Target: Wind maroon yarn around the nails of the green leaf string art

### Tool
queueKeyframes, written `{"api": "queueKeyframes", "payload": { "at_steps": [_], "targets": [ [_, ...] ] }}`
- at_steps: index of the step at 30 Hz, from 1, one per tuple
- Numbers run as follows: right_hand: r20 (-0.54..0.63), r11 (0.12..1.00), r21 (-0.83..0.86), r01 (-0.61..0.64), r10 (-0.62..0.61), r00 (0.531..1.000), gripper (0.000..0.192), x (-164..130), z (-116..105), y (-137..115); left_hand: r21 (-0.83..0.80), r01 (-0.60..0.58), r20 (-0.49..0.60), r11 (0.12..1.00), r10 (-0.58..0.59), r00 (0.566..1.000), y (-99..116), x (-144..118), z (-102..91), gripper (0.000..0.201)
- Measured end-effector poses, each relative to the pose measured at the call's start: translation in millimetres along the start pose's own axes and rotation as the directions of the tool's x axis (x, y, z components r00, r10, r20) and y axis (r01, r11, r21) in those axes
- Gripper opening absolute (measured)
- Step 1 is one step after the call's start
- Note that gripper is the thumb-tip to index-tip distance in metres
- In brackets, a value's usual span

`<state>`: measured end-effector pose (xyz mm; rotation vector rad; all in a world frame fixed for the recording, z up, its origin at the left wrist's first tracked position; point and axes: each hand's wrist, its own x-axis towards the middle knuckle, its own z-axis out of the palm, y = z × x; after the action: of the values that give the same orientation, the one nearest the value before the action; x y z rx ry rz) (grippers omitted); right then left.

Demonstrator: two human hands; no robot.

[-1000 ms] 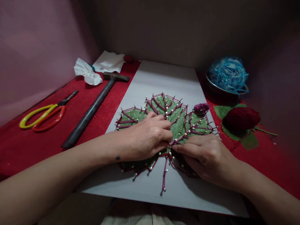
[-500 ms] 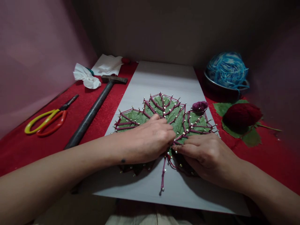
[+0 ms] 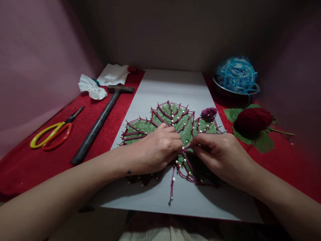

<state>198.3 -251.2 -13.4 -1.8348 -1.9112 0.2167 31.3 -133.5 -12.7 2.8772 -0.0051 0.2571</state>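
Where one white board point(image 3: 213, 207) comes nearest the body, one green leaf point(image 3: 187, 134) lies on it, ringed by nails point(image 3: 172, 198) partly hidden and too many to count. One left hand point(image 3: 163, 147) curls over the leaf, fingertips out of sight, so I cannot tell what it grips; one right hand point(image 3: 220, 150) pinches narrowly on purple yarn point(image 3: 188, 146) just beside it. Farther out come one pair of scissors point(image 3: 67, 121) and one hammer point(image 3: 98, 125) at left, one small purple bundle point(image 3: 209, 113) by the leaf's edge, and one red ball point(image 3: 254, 122) at right. Beyond are one bowl point(image 3: 227, 90) holding one blue ball point(image 3: 237, 74), and two white papers point(image 3: 91, 87), one crumpled.
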Motion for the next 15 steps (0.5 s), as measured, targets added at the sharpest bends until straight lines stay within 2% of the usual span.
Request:
{"api": "queueKeyframes", "payload": {
  "at_steps": [2, 6, 10, 15],
  "targets": [
    [-0.008, 0.997, -0.047, -0.06, 0.06, 0.998, 0.014, 4, 1, -3, 0.039, -0.028, -0.039, 0.999, 0.029, 0.999, -1, -2, 2.0, 0.024],
    [0.046, 0.988, -0.06, -0.143, 0.146, 0.988, 0.014, 14, 1, -7, 0.126, -0.069, -0.065, 0.99, 0.078, 0.995, -1, -5, 4.3, 0.023],
    [0.029, 0.99, -0.086, -0.114, 0.117, 0.993, 0.016, 17, 2, -5, 0.179, -0.078, -0.041, 0.981, 0.086, 0.995, 0, -7, 3.6, 0.024],
    [0.024, 0.977, -0.199, -0.071, 0.077, 0.997, 0.017, 25, 6, -6, 0.203, -0.084, -0.058, 0.976, 0.098, 0.993, 0, -7, 4.6, 0.026]
  ]
}}
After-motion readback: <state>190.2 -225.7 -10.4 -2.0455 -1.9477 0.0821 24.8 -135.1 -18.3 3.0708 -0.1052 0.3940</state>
